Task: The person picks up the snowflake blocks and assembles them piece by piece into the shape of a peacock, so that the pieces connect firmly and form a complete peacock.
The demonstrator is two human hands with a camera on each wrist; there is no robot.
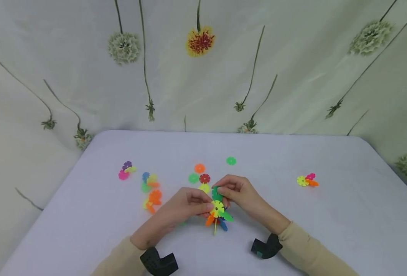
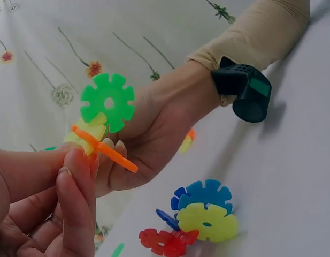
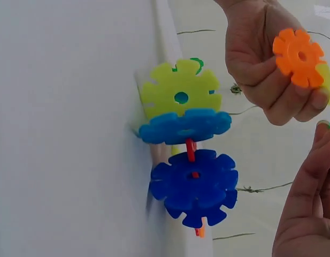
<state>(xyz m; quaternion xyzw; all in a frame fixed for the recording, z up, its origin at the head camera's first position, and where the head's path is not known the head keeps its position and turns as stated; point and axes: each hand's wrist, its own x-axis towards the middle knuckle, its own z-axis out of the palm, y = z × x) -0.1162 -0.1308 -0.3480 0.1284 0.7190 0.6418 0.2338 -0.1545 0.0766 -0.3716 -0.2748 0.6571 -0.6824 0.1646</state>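
Observation:
My left hand (image 1: 193, 203) pinches a small joined group of notched plastic snowflake discs at its yellow disc (image 2: 90, 134). An orange disc (image 2: 119, 156) slots across that yellow one. Facing it, my right hand (image 1: 239, 189) holds a green disc (image 1: 216, 194) between thumb and fingers, right against the yellow disc's edge. Part of the right hand is hidden behind the green disc in the left wrist view. Below both hands is another joined cluster, with a dark blue disc (image 3: 194, 182), a light blue disc (image 3: 186, 126), a yellow disc (image 3: 181, 88) and a red disc (image 2: 163, 242).
Joined disc groups lie at the left, among them a purple disc (image 1: 127, 165) and an orange disc (image 1: 155, 196). Loose discs, such as a red one (image 1: 205, 178) and a green one (image 1: 231, 161), lie beyond the hands. Another joined group (image 1: 302, 181) sits right on the white table (image 1: 327, 230).

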